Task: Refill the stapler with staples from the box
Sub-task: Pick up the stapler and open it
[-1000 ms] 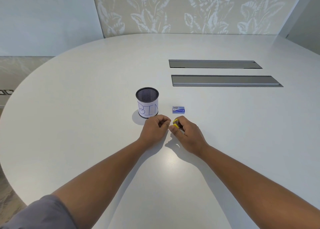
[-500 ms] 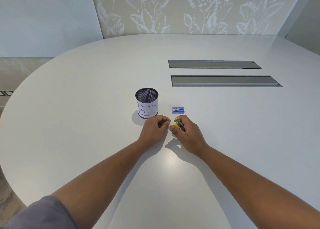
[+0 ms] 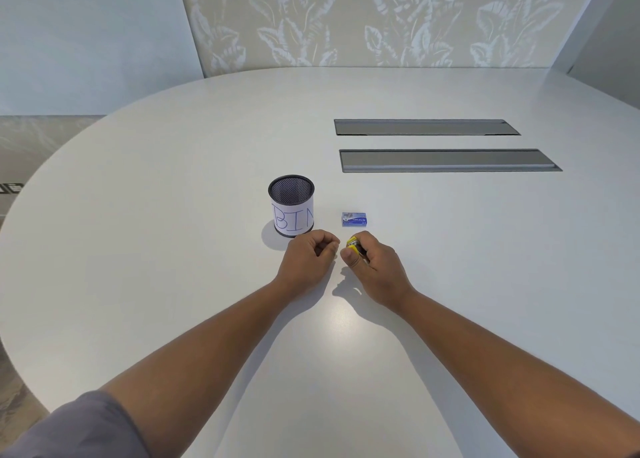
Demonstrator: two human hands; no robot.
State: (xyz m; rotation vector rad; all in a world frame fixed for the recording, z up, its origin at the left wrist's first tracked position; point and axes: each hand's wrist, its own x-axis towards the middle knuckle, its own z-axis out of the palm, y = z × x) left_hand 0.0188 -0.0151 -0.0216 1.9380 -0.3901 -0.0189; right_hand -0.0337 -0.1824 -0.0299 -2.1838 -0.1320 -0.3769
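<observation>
A small yellow stapler (image 3: pixel 353 245) is gripped in my right hand (image 3: pixel 375 267); only its yellow front end shows past my thumb and fingers. My left hand (image 3: pixel 309 258) rests just to the left of it with its fingers curled in; whether something tiny sits between the fingertips cannot be told. The small blue staple box (image 3: pixel 354 219) lies on the white table a little beyond my right hand, apart from both hands.
A black mesh cup (image 3: pixel 292 210) with a paper label reading "BIN" stands just beyond my left hand. Two long grey cable hatches (image 3: pixel 446 160) lie flush in the table (image 3: pixel 173 250) farther back on the right. A patterned wall stands behind the table.
The stapler in my right hand has tilted slightly, so more of its yellow front shows. Both hands stay in nearly the same place.
</observation>
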